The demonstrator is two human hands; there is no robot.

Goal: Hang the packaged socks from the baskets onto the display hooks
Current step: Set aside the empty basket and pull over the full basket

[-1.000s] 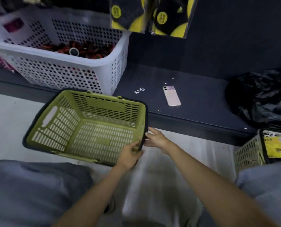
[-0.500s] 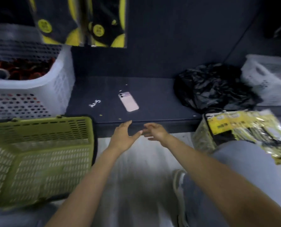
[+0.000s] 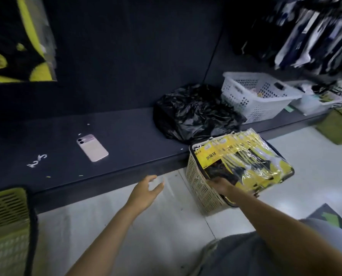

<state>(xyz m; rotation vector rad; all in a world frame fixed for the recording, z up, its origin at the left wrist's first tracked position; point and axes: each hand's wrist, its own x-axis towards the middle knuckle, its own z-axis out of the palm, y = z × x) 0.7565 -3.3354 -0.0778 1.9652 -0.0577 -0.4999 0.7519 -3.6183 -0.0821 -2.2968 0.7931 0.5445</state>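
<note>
On floor, against dark shelf ledge: beige basket heaped with packaged socks, yellow-black wrap. Right hand at near end of stack, fingers hidden beneath; grip cannot be told. Left hand free above floor, fingers loosely spread, touching nothing. Step judged: taking packs from basket. Next, likely: secure hold on one pack, lift clear, carry up toward hung pack, upper left.

The front sock package reads "消臭袜" in black on yellow (smaller print too blurred).
</note>
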